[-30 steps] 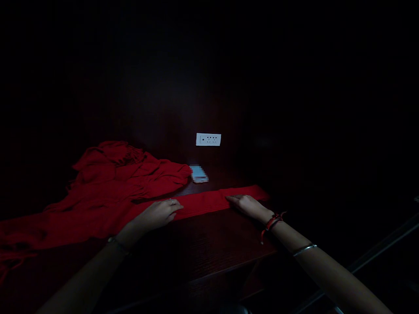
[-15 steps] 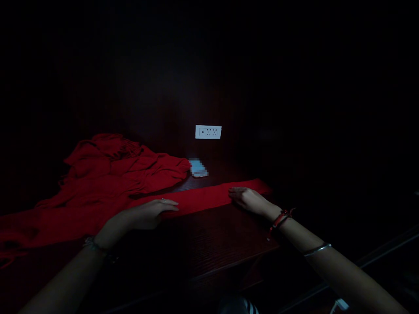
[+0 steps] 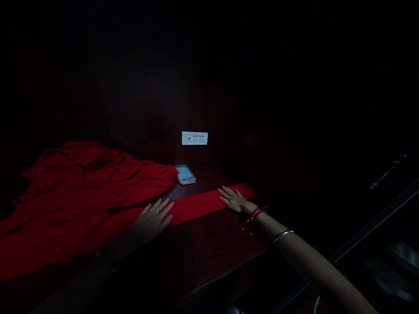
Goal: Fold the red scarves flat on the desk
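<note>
A red fringed scarf (image 3: 196, 207) lies on a dark wooden surface, its right part in a flat, narrow folded strip. My left hand (image 3: 152, 220), a ring on one finger, rests with spread fingers at the strip's left portion. Near its right end, my right hand (image 3: 234, 200) lies flat on the cloth, fingers apart. Bunched red cloth (image 3: 94, 179) with fringe spreads over the left side; whether it is one piece with the strip, I cannot tell.
Behind the strip lies a pale blurred-out rectangular item (image 3: 185, 175), partly beside the bunched cloth. A white power socket panel (image 3: 194, 138) is fixed to the dark back wall. The dark wooden tabletop (image 3: 209, 244) ends at a front edge below my hands.
My view has turned slightly right, so the scene sits further left. Both hands have spread their fingers on the strip, where they were bunched closer before.
</note>
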Demonstrator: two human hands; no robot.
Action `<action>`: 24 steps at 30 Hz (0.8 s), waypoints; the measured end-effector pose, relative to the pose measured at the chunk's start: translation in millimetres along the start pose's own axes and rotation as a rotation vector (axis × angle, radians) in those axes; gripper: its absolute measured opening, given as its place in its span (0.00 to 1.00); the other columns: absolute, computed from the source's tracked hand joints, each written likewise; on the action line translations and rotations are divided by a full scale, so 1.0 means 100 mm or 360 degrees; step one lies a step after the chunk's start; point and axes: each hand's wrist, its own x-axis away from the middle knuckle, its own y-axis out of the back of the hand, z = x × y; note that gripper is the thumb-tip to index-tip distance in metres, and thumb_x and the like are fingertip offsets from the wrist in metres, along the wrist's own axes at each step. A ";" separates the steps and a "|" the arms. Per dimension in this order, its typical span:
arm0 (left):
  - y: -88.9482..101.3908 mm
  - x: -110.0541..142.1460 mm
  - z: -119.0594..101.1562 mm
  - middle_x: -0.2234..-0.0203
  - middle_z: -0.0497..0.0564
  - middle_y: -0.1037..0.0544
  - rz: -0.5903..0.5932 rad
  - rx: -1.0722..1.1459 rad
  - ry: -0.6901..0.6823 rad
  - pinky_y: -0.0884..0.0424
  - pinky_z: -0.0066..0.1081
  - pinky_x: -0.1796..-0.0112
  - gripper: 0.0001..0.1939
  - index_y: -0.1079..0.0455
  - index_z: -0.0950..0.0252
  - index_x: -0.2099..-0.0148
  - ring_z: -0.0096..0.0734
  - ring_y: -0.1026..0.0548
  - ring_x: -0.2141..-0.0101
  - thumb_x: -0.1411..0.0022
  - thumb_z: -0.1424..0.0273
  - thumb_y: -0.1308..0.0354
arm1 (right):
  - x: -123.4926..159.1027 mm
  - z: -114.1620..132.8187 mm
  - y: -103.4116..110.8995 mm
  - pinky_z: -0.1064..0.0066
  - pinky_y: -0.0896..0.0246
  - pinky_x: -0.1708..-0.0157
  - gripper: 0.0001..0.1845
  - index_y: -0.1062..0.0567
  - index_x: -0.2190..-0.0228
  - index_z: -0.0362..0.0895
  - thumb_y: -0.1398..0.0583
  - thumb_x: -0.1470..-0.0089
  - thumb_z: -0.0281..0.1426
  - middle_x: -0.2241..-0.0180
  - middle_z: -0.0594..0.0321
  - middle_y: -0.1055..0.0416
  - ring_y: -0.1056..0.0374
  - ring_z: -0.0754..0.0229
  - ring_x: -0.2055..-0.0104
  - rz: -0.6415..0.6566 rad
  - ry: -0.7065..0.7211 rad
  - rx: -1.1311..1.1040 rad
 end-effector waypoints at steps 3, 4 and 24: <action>0.07 -0.01 -0.02 0.43 0.53 0.46 0.0099 0.0016 0.0031 0.47 0.45 0.49 0.25 0.48 0.63 0.41 0.42 0.47 0.45 0.38 0.61 0.65 | -0.01 -0.51 0.06 0.60 0.72 0.43 0.31 0.60 0.42 0.43 0.63 0.43 0.43 0.39 0.57 0.70 0.73 0.58 0.39 0.0016 -0.0306 0.0019; 0.08 -0.02 -0.04 0.43 0.53 0.46 0.0123 0.0021 0.0046 0.47 0.46 0.49 0.25 0.48 0.63 0.41 0.42 0.47 0.44 0.39 0.62 0.65 | -0.02 -0.59 0.09 0.61 0.71 0.43 0.31 0.59 0.42 0.41 0.63 0.43 0.43 0.40 0.57 0.69 0.73 0.58 0.39 0.0027 -0.0331 0.0019; 0.17 0.09 0.07 0.42 0.53 0.51 0.0334 0.0093 0.0086 0.51 0.49 0.48 0.25 0.51 0.64 0.40 0.44 0.53 0.43 0.38 0.64 0.64 | 0.03 -0.30 0.11 0.52 0.68 0.45 0.34 0.55 0.42 0.45 0.64 0.45 0.49 0.40 0.58 0.65 0.72 0.52 0.39 -0.0166 -0.0036 0.0105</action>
